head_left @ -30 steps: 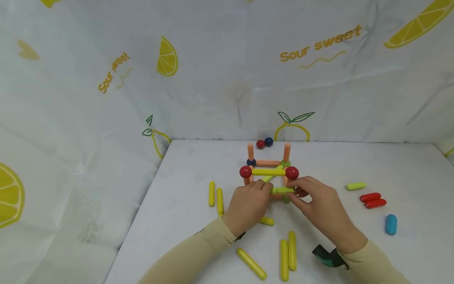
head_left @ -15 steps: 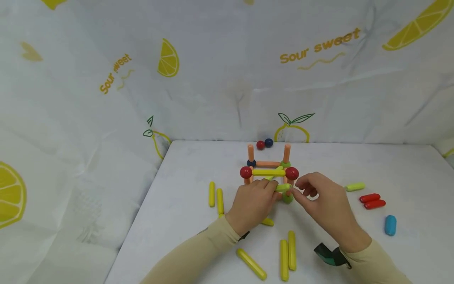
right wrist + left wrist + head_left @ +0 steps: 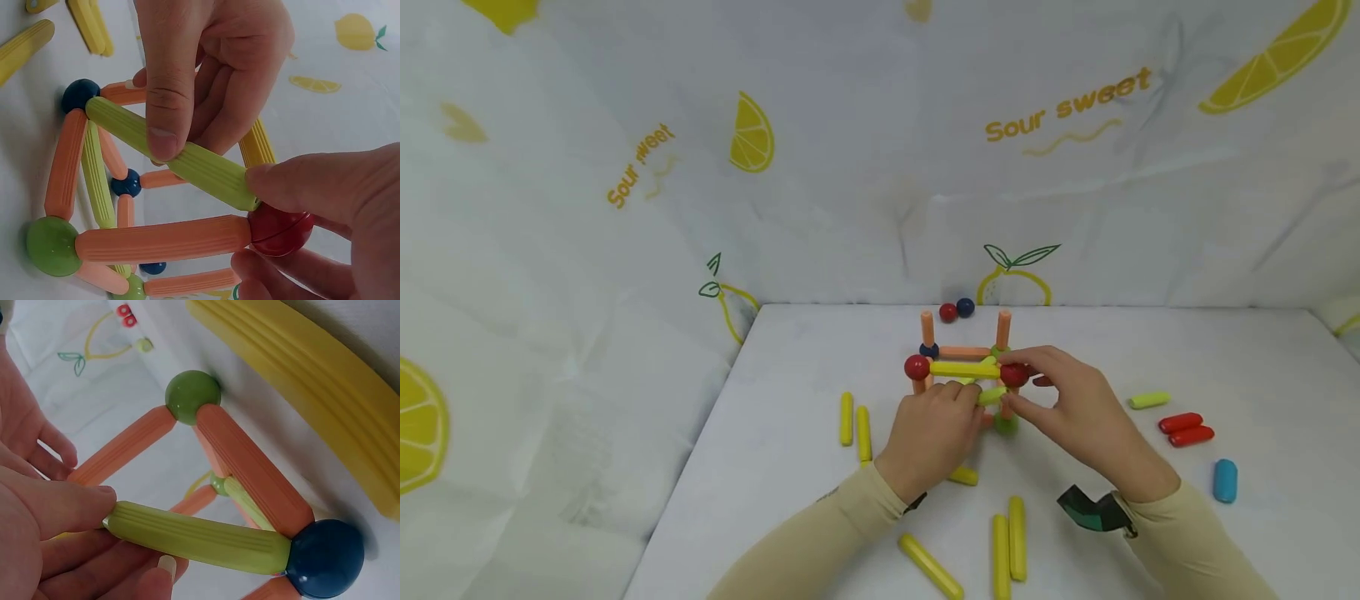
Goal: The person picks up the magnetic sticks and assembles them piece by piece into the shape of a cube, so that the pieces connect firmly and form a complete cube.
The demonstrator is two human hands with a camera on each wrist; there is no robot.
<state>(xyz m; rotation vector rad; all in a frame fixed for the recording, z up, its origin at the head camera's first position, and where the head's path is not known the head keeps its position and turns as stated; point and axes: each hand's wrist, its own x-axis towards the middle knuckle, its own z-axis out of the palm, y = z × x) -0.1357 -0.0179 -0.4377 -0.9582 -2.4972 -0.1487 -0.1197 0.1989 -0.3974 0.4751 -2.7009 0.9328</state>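
A frame of orange magnetic rods and coloured balls stands on the table. Its front top is a yellow rod (image 3: 964,369) between a left red ball (image 3: 917,367) and a right red ball (image 3: 1015,376). My left hand (image 3: 928,429) pinches a lime-green rod (image 3: 122,125) that slants up from a dark blue ball (image 3: 328,558). A second lime-green rod (image 3: 212,175) continues it end to end. With thumb against that rod's upper end and fingers behind, my right hand (image 3: 1078,417) grips the right red ball. A green ball (image 3: 53,245) marks a lower corner.
Several loose yellow rods (image 3: 930,567) lie in front and to the left. At right are a lime-green rod (image 3: 1149,400), two red rods (image 3: 1186,429) and a short blue rod (image 3: 1225,481). Spare red (image 3: 948,312) and blue balls (image 3: 966,307) sit behind the frame.
My right hand has left the lime-green rod's end, drawn back slightly, then moved up to the right red ball. My left hand keeps its hold, and the lime-green rods tilt upward more.
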